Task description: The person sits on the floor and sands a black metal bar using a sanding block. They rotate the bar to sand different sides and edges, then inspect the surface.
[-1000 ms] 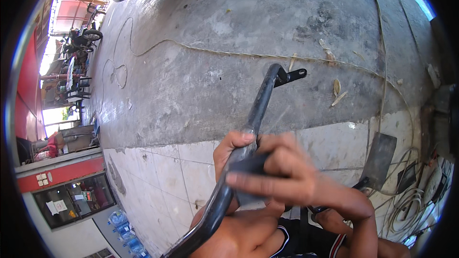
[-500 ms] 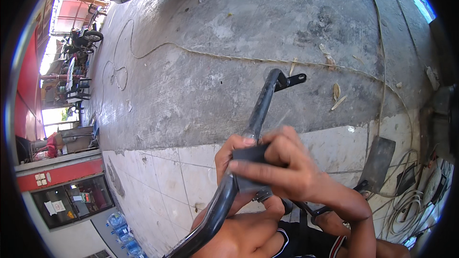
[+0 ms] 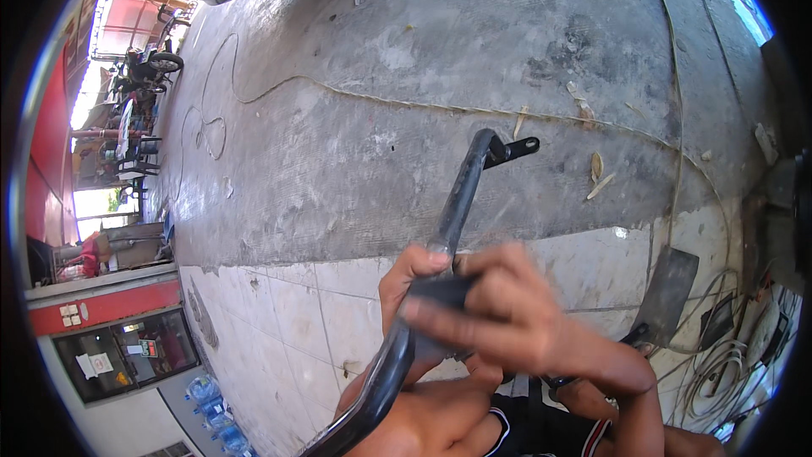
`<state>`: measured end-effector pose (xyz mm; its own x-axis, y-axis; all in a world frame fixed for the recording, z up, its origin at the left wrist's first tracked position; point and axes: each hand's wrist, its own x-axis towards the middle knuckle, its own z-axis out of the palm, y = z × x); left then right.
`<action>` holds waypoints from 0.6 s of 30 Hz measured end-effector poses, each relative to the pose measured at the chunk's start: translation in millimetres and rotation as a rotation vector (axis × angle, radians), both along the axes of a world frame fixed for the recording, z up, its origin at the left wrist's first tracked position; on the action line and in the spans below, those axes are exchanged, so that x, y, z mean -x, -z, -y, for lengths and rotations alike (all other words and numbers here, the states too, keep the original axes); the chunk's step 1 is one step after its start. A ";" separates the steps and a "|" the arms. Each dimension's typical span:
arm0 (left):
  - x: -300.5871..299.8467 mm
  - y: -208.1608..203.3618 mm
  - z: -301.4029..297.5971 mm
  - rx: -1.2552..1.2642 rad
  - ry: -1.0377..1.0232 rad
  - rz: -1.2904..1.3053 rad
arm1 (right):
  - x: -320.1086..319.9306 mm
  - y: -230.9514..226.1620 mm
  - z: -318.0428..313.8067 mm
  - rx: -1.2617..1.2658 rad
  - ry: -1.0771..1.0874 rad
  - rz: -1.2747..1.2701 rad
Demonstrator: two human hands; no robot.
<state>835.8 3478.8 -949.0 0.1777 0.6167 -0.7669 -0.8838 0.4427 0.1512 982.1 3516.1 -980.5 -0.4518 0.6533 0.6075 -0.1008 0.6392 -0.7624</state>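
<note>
clamps black tube [image 3: 462,196] in left hand [image 3: 401,278], dark sheet [image 3: 443,291] against it in right hand [image 3: 518,309]; seems partway rubbed, dulled above, glossy below.

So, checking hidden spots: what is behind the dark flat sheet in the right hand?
The bent black metal tube passes behind that sheet; its covered stretch cannot be seen.

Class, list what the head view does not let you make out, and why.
All in the head view:
Pipe: near end cut off by the lower edge.
Left hand: fingers mostly hidden behind the pipe.
Right hand: fingers blurred.
Pad: outline blurred, partly covered by the right hand.
</note>
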 end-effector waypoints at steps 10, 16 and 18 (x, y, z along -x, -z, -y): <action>3.3 1.2 0.6 -0.127 -0.034 0.286 | -4.6 5.6 -0.8 -0.057 -0.018 0.050; 1.7 1.0 -1.2 -0.012 0.019 0.172 | -3.9 7.0 1.4 -0.102 -0.059 -0.047; -12.1 -16.0 -16.8 0.206 0.038 -0.224 | -6.9 6.1 -3.9 -0.047 -0.028 0.000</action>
